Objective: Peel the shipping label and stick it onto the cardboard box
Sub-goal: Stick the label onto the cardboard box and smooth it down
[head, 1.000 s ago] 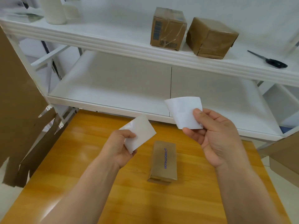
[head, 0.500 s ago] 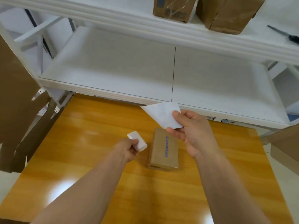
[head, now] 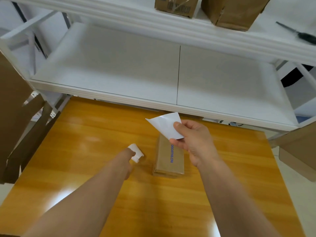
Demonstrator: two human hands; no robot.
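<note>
A small brown cardboard box (head: 168, 159) with blue lettering lies on the orange wooden table (head: 85, 142). My right hand (head: 193, 142) pinches a white label sheet (head: 166, 125) by its lower right corner, just above the box's far end. My left hand (head: 130, 155), to the left of the box and low over the table, grips a crumpled white piece of paper (head: 136, 152). Most of the left hand's fingers are hidden behind the wrist.
A white shelf unit (head: 153, 71) stands behind the table. Two brown boxes (head: 176, 6) (head: 234, 12) and a black-handled tool (head: 302, 37) sit on its upper shelf. Flat cardboard pieces (head: 15, 108) lean at the left, and another carton (head: 299, 151) is at the right.
My left hand has crumpled its white sheet and lowered it toward the table left of the box. My right hand has brought the other sheet down over the box's far end.
</note>
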